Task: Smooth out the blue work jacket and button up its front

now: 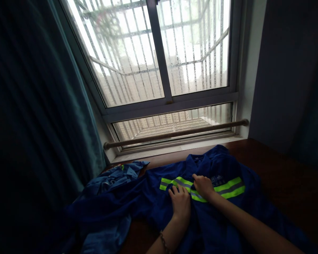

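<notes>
A blue work shirt (pixel 222 211) with yellow-green and grey reflective stripes (pixel 230 186) lies spread on a dark wooden surface (pixel 286 183) under a window. My left hand (pixel 180 201) rests flat on the shirt front, fingers stretched toward the stripe. My right hand (pixel 203 186) sits just to its right on the chest, fingers curled and pinched at the fabric near the placket. A bracelet shows on my left wrist.
More blue clothing (pixel 113 183) is heaped to the left of the shirt. A teal curtain (pixel 55 116) hangs at the left. A barred window (pixel 159 63) with a wooden rail (pixel 175 133) runs along the sill behind.
</notes>
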`<state>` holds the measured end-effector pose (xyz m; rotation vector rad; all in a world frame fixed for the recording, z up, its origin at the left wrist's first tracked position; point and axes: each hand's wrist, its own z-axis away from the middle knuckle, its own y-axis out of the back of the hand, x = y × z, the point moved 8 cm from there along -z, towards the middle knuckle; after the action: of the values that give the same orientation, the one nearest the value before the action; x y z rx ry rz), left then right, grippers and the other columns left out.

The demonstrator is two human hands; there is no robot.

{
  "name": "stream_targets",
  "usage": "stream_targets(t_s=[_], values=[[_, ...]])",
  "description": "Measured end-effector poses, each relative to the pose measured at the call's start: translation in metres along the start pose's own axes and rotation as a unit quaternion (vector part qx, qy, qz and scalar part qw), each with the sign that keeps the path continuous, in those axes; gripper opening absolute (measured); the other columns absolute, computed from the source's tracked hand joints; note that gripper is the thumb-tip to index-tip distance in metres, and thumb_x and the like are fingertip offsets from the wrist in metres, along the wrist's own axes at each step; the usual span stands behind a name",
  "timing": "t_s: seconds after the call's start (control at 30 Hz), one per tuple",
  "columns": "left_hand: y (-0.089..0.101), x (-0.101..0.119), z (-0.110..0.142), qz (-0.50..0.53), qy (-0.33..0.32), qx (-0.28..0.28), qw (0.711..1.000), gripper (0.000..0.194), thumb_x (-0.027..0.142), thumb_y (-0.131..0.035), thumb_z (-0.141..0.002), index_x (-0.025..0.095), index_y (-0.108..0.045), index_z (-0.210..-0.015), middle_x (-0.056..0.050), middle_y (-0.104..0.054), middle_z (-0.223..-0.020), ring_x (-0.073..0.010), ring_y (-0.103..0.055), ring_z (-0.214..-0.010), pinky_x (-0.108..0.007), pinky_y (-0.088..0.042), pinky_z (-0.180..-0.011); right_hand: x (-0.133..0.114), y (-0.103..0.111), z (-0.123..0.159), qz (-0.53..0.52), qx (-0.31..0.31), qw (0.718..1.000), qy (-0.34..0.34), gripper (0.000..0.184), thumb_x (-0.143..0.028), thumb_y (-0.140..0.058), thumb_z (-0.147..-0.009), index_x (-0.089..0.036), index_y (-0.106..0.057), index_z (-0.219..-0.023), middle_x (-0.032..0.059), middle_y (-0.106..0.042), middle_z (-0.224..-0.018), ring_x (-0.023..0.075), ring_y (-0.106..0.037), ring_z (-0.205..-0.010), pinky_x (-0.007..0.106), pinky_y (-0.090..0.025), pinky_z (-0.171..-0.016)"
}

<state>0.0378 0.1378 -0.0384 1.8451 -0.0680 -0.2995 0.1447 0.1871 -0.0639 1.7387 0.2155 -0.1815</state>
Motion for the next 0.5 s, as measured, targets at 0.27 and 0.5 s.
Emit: stream_targets(t_s=[0.27, 0.5], values=[[-0.028, -0.006, -0.001, -0.012, 0.049, -0.079, 0.996, 0.043, 0.036, -0.043, -0.08, 0.016, -0.051, -0.117, -0.019, -0.055, -0.102, -0.0296, -0.048, -0.087, -0.039, -0.041, -0.062, 0.085, 0.039, -0.017, -0.14, 0.167, 0.973, -0.073, 0.032, -0.019, -0.027, -0.085, -0.016, -0.057, -0.097, 0.007, -0.061, -0.09, 0.0152, -0.056, -0.085, 0.023, -0.037, -0.073], [-0.023, 0.002, 0.008, -0.031, 0.058, -0.172, 0.983, 0.036, 0.026, -0.042, -0.08, 0.012, -0.057, -0.11, -0.02, -0.061, -0.081, -0.0326, -0.056, -0.08, -0.044, -0.043, -0.059, 0.076, 0.019, -0.017, -0.062, 0.108, 0.99, -0.074, 0.045, -0.045, -0.028, -0.086, -0.017, -0.057, -0.105, 0.0121, -0.057, -0.095, 0.0202, -0.055, -0.084, 0.029, -0.038, -0.073]])
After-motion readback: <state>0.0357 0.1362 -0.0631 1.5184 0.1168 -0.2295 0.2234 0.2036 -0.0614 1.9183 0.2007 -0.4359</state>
